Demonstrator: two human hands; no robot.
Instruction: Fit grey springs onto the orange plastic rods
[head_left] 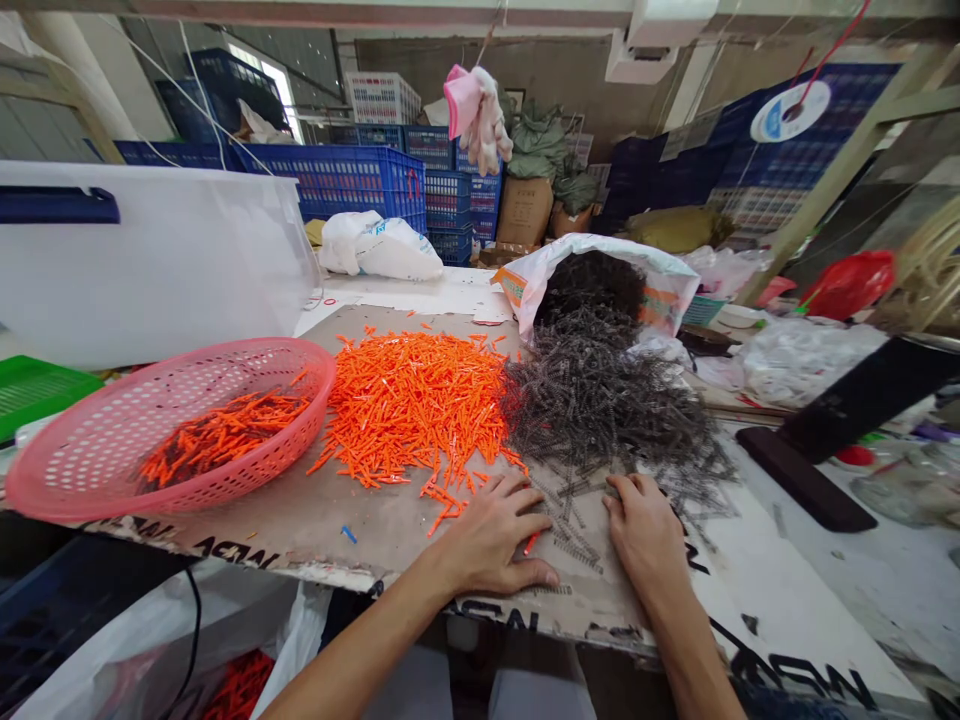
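Observation:
My left hand (pixel 491 535) rests palm down on the cardboard sheet (pixel 315 520), fingers closed around an orange stick whose tip shows near my thumb. My right hand (pixel 645 525) lies beside it, fingers curled down into the near edge of a heap of grey metal springs (pixel 600 400). A big pile of orange plastic sticks (pixel 412 400) lies just beyond my left hand. More orange sticks sit in a pink plastic basket (pixel 97 450) at the left. The springs spill from a white sack (pixel 652 275) lying on its side.
A large translucent bin (pixel 150 260) stands at the back left, a green tray (pixel 30 390) beside the basket. Blue crates (pixel 352 180) are stacked behind. White bags (pixel 382 250), a red bag (pixel 851 285) and a black stand (pixel 840 430) crowd the right. Gloves (pixel 476 110) hang overhead.

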